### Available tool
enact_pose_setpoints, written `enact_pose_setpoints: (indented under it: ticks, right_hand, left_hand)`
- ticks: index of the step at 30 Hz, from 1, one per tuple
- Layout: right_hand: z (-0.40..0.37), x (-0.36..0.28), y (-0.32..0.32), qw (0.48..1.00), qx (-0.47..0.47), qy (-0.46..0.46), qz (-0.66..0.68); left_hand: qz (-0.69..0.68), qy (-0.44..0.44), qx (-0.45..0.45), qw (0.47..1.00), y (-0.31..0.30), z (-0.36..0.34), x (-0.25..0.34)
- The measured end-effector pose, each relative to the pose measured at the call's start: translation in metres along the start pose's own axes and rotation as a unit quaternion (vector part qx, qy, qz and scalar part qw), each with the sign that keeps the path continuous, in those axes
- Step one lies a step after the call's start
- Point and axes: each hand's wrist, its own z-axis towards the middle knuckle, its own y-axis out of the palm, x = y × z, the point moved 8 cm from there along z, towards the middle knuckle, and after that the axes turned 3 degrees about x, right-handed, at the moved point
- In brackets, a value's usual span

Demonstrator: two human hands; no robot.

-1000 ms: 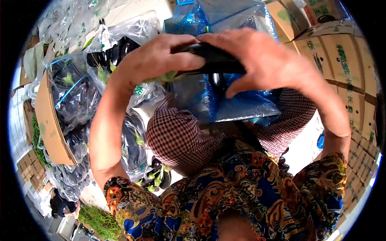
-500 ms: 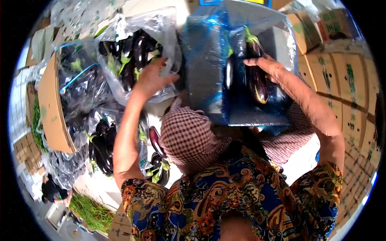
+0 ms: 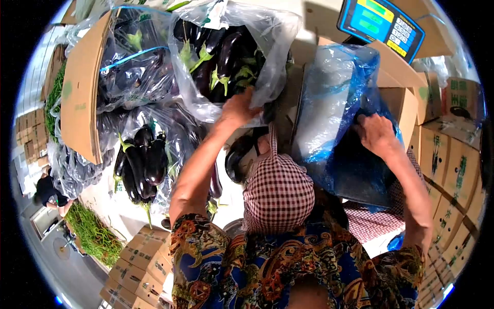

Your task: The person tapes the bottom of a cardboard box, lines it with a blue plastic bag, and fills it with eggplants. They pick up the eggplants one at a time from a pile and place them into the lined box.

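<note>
My left hand (image 3: 239, 110) is at the near rim of a clear plastic bag (image 3: 280, 49) full of dark purple eggplants (image 3: 229, 51) with green stems. Its fingers are apart and hold nothing that I can see. Over a carton lined with blue plastic film (image 3: 363, 77), my right hand (image 3: 380, 136) has its fingers curled down into the dark inside. What lies under those fingers is hidden. Between the arms, an eggplant (image 3: 237, 158) lies beside a checkered cloth sleeve cover (image 3: 278, 193).
A scale display (image 3: 383, 26) stands behind the lined carton. To the left are a bunch of eggplants (image 3: 141, 165) on plastic and an open carton's flap (image 3: 85, 92). Stacked cartons (image 3: 445, 159) line the right side. A person (image 3: 49, 193) and green produce (image 3: 92, 232) show at the far left.
The view has shifted, bringing the scale display into sight. My right hand has left the eggplant it touched in the carton, now out of sight, and its fingers have curled. My left hand stays by the bag.
</note>
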Motion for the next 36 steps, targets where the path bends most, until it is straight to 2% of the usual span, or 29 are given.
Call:
enact_pose_setpoints:
  ticks: [1, 2, 3, 4, 5, 6, 7, 9, 11, 12, 13, 14, 15, 16, 17, 20, 23, 26, 28, 29, 30, 32, 35, 36]
  right_hand:
    - [-0.007, -0.014, -0.028, 0.999, -0.014, -0.025, 0.025]
    - [-0.012, -0.031, -0.059, 0.992, 0.008, -0.077, 0.098]
    - [-0.015, -0.049, -0.081, 0.977, 0.029, -0.127, 0.171]
    - [-0.014, -0.065, -0.098, 0.945, 0.088, -0.192, 0.248]
    - [-0.007, -0.078, -0.109, 0.956, 0.036, -0.15, 0.249]
    - [0.002, -0.102, -0.118, 0.946, 0.13, -0.249, 0.163]
    - [0.011, -0.124, -0.116, 0.91, 0.224, -0.34, 0.073]
    - [0.047, -0.149, -0.082, 0.9, 0.202, -0.387, -0.001]
    - [0.08, -0.161, -0.053, 0.88, 0.248, -0.403, -0.036]
    - [0.102, -0.162, -0.046, 0.913, 0.16, -0.368, -0.076]
    - [0.12, -0.161, -0.042, 0.934, 0.071, -0.33, -0.114]
    - [0.132, -0.153, -0.033, 0.945, -0.022, -0.289, -0.151]
    - [0.142, -0.147, -0.029, 0.946, -0.005, -0.287, -0.151]
    - [0.15, -0.138, -0.02, 0.947, 0.012, -0.284, -0.151]
    - [0.155, -0.134, -0.013, 0.947, 0.028, -0.283, -0.152]
    - [0.158, -0.132, -0.002, 0.954, 0.027, -0.264, -0.142]
    - [0.158, -0.134, -0.004, 0.96, 0.047, -0.261, -0.09]
    - [0.152, -0.132, -0.005, 0.952, 0.073, -0.275, -0.114]
    - [0.153, -0.131, -0.006, 0.957, 0.053, -0.267, -0.104]
    - [0.152, -0.131, -0.005, 0.958, 0.044, -0.265, -0.098]
    - [0.153, -0.131, -0.005, 0.96, 0.045, -0.261, -0.086]
    - [0.156, -0.131, -0.006, 0.963, 0.053, -0.257, -0.063]
    - [0.148, -0.13, -0.02, 0.953, 0.177, -0.244, -0.01]
    - [0.149, -0.131, -0.016, 0.949, 0.171, -0.263, -0.012]
  left_hand:
    - [-0.045, -0.022, -0.053, 0.997, 0.026, 0.006, -0.006]
    - [-0.004, 0.054, -0.017, 0.998, 0.041, 0.01, 0.009]
    - [-0.072, 0.096, -0.068, 0.99, 0.049, 0.007, 0.033]
    - [-0.079, 0.135, -0.065, 0.986, 0.044, 0.001, 0.059]
    - [-0.085, 0.171, -0.061, 0.98, 0.034, -0.006, 0.086]
    - [-0.09, 0.207, -0.058, 0.972, 0.03, -0.012, 0.102]
    - [-0.078, 0.231, -0.047, 0.969, 0.038, -0.01, 0.1]
    - [-0.054, 0.28, -0.021, 0.958, 0.058, -0.003, 0.091]
    - [-0.155, 0.23, -0.132, 0.952, 0.027, -0.005, 0.096]
    - [-0.204, 0.202, -0.187, 0.939, 0.01, -0.008, 0.095]
    - [-0.296, 0.134, -0.275, 0.905, 0.008, -0.003, 0.079]
    - [-0.486, 0.07, -0.219, 0.843, 0.007, 0.008, 0.055]
    - [-0.517, -0.019, -0.1, 0.85, 0.0, 0.027, 0.03]
    - [-0.451, -0.09, -0.004, 0.888, 0.0, 0.048, -0.004]
    - [-0.335, -0.076, 0.114, 0.932, 0.007, 0.071, -0.038]
    - [-0.04, -0.069, 0.175, 0.981, 0.022, 0.11, -0.028]
    - [-0.016, -0.21, 0.138, 0.968, 0.014, 0.115, -0.004]
    - [-0.084, -0.273, 0.155, 0.946, 0.001, 0.102, -0.005]
    - [-0.244, -0.216, 0.249, 0.912, 0.002, 0.095, -0.03]
    - [-0.321, -0.187, 0.292, 0.881, -0.002, 0.087, -0.043]
    - [-0.427, -0.157, 0.282, 0.844, -0.005, 0.079, -0.05]
    - [-0.636, -0.139, 0.24, 0.72, -0.022, 0.054, -0.032]
    - [-0.634, -0.151, 0.279, 0.705, -0.046, 0.022, -0.033]
    - [-0.634, -0.169, 0.307, 0.69, -0.054, 0.01, -0.033]
